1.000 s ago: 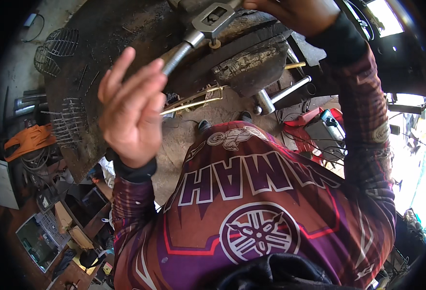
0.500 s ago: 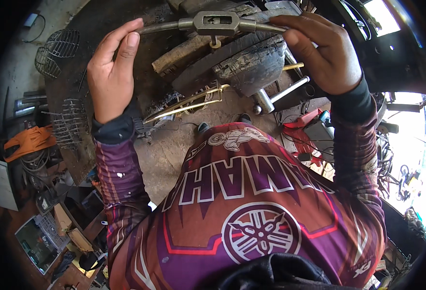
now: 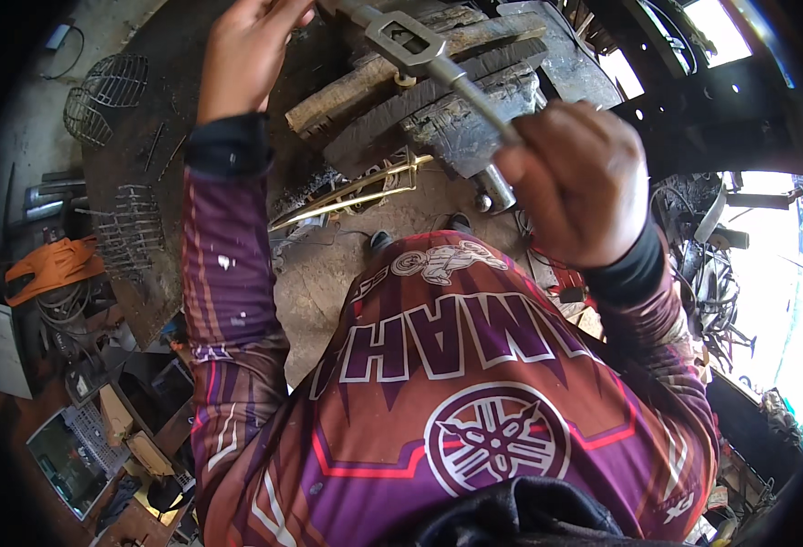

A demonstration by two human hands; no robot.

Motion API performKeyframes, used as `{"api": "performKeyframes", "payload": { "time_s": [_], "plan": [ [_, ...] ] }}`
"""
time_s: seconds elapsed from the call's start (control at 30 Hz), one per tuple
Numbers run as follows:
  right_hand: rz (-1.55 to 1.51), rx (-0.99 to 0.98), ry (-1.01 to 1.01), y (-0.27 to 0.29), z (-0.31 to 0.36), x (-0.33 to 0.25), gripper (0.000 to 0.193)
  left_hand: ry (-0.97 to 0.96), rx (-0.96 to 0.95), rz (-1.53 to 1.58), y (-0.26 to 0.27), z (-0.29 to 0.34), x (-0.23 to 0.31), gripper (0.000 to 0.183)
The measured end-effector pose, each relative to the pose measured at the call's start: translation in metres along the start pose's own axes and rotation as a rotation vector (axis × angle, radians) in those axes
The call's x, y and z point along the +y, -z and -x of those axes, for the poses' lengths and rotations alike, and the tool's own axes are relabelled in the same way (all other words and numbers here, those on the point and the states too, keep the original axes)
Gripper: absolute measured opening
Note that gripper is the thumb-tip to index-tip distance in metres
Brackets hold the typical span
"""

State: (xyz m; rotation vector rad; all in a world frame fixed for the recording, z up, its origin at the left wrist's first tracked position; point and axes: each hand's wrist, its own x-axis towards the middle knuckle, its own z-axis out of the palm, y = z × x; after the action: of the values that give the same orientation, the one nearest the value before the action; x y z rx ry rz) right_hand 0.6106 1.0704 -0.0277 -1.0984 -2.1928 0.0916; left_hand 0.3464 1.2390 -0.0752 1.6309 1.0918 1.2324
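A steel tap wrench (image 3: 408, 43) with a slotted middle lies slantwise, its left end farther away and its right end nearer. My right hand (image 3: 584, 178), somewhat blurred, is closed round the near right end of its handle. At the far left end, my left hand (image 3: 251, 59) pinches the handle, partly cut off by the upper picture edge. Below the wrench's middle, a small brass-coloured round piece (image 3: 406, 80) shows between the jaws of a dark bench vise (image 3: 465, 123). Part of the vise's screw handle (image 3: 500, 189) shows beside my right hand.
A dark workbench (image 3: 155, 219) stretches along the left, with wire cages (image 3: 114, 82) and a metal grid (image 3: 132, 232) on it. Long brass-coloured bars (image 3: 356, 196) stick out below the vise. Orange gloves or cloth (image 3: 55, 267) hang farther left. Cables and tools clutter the right.
The tap wrench has turned clockwise from nearly level to a slant. My left hand has moved away from me and my right hand toward me, its grip now closed tighter.
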Motion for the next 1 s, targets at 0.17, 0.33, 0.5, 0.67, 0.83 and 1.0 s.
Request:
{"api": "performKeyframes", "payload": {
  "time_s": [0.17, 0.33, 0.5, 0.67, 0.83, 1.0],
  "plan": [
    [-0.055, -0.003, 0.089, -0.001, -0.001, -0.006, 0.045, 0.055, -0.056, -0.047, -0.018, -0.009, 0.028, 0.030],
    [-0.255, 0.068, -0.143, 0.005, -0.029, 0.056, 0.037, -0.535, 0.083, -0.307, -0.043, 0.072, 0.076, 0.034],
    [0.152, 0.044, 0.490, -0.045, -0.132, 0.091, 0.043, -0.704, -0.079, -0.675, -0.071, 0.136, 0.096, 0.034],
    [0.179, -0.099, 0.682, -0.052, -0.165, 0.102, 0.033, -0.769, 0.021, -0.736, -0.073, 0.137, 0.084, 0.020],
    [0.240, -0.125, 0.514, -0.021, -0.135, 0.111, 0.022, -0.748, 0.004, -0.681, -0.041, 0.146, 0.072, 0.013],
    [0.270, -0.176, 0.239, 0.018, -0.087, 0.084, 0.022, -0.509, 0.124, -0.408, 0.008, 0.133, 0.029, 0.022]
  ]
}}
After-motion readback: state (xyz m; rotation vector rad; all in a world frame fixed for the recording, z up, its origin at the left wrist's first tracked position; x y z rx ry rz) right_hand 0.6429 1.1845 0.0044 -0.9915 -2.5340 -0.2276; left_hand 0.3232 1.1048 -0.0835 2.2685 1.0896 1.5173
